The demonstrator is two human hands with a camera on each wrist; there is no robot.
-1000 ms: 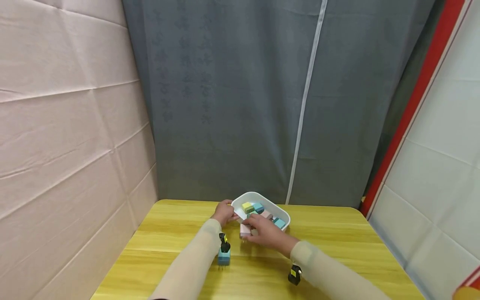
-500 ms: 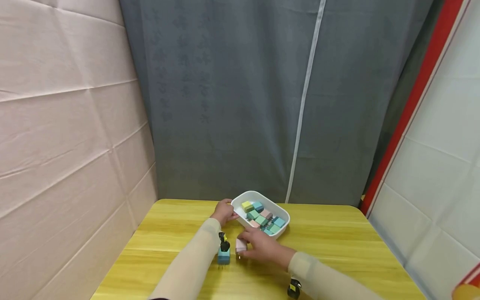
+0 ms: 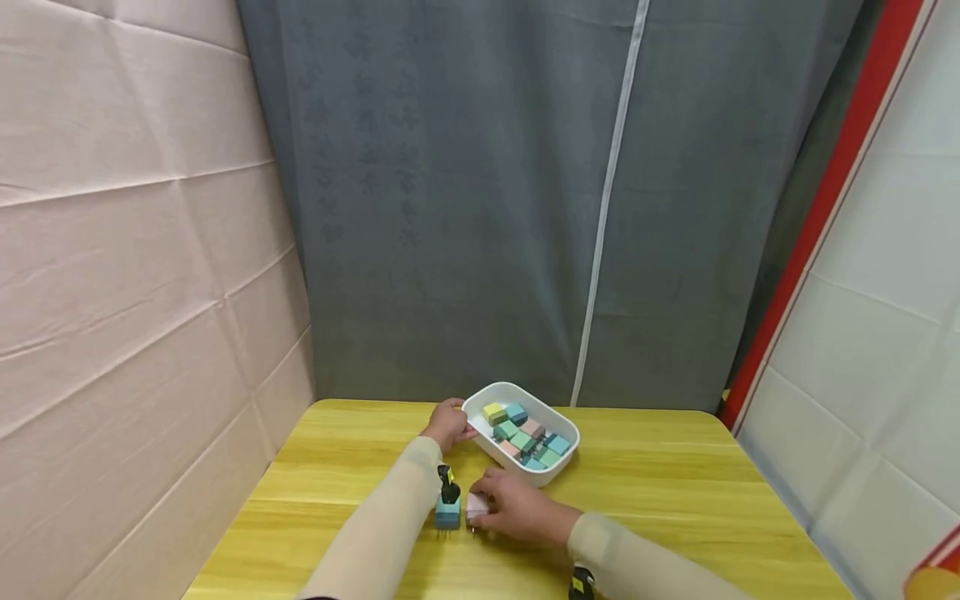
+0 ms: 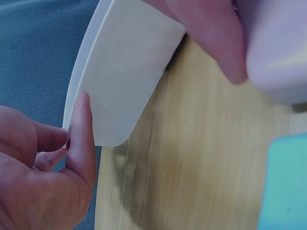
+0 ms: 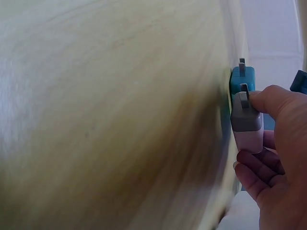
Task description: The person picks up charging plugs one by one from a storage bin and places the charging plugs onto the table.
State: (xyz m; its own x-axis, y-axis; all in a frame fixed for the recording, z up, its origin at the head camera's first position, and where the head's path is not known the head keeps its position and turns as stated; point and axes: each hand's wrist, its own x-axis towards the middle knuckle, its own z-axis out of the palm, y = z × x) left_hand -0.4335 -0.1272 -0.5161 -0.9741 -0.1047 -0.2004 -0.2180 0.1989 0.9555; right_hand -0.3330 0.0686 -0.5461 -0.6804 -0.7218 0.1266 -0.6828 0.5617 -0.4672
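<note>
My left hand (image 3: 448, 425) pinches the rim of a white plastic tub (image 3: 553, 475); in the left wrist view the thumb and fingers (image 4: 82, 129) lie on either side of the tub's edge. Between right thumb and fingertips, my right hand (image 3: 521, 508) holds a pink and grey plug-in charger (image 5: 247, 120), its metal prongs facing the near side. Right beside it on the table stands a blue charger (image 3: 447, 515), also with prongs toward me. Inside the tub lie several more chargers (image 3: 522, 440) in yellow, green, pink and blue.
The wood-grain table (image 3: 660, 492) has its far edge close behind the tub, against a grey curtain (image 3: 450, 208). Pale cloth walls (image 3: 150, 292) rise at both sides. A black wrist camera (image 3: 448, 485) on the left arm overlaps the blue charger.
My right hand has brought the pink charger from the tub's near rim toward me and leftward, up beside the blue charger. The left hand has stayed at the tub's rim.
</note>
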